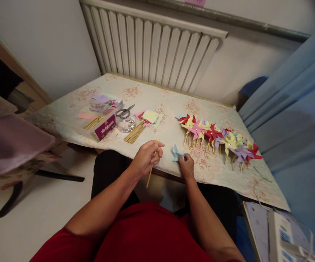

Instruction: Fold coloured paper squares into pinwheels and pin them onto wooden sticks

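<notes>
Two hands low in frame centre. Left hand pinched on a thin, pale wooden stick, tilted, lower end past the table edge. Right hand pressed on a small light-blue paper pinwheel, fingertips closed on its lower edge, flat on the cloth near the front edge. Finished pinwheels in red, yellow, pink, purple right of centre. Scissors, more sticks, a box left of centre.
</notes>
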`<state>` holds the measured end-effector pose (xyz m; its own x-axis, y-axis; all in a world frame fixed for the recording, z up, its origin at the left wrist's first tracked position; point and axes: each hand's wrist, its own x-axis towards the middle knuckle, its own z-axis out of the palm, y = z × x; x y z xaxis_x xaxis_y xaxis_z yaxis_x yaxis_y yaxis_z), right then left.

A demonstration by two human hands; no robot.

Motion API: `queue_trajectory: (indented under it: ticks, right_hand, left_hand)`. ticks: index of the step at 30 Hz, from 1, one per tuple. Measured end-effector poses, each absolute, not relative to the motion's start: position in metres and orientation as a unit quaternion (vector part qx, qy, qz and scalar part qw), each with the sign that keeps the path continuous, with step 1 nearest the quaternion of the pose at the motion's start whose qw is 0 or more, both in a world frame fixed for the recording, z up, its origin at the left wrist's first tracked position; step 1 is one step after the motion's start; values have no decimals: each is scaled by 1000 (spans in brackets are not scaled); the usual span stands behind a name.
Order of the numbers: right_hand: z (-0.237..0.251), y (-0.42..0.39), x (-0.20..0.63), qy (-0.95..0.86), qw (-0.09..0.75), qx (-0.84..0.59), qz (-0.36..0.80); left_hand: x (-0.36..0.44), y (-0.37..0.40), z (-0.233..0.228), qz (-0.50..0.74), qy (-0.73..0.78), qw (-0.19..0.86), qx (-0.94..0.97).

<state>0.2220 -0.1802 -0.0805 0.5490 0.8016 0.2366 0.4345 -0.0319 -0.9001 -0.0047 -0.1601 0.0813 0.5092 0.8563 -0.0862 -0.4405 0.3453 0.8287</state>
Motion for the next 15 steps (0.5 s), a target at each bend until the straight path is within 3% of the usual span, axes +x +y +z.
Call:
queue_trajectory:
  ticks: [15]
  right_hand:
    - [-76, -181, 220, -434, 531, -707, 170]
  left_hand:
    - [-5, -161, 81, 418, 267, 771, 399]
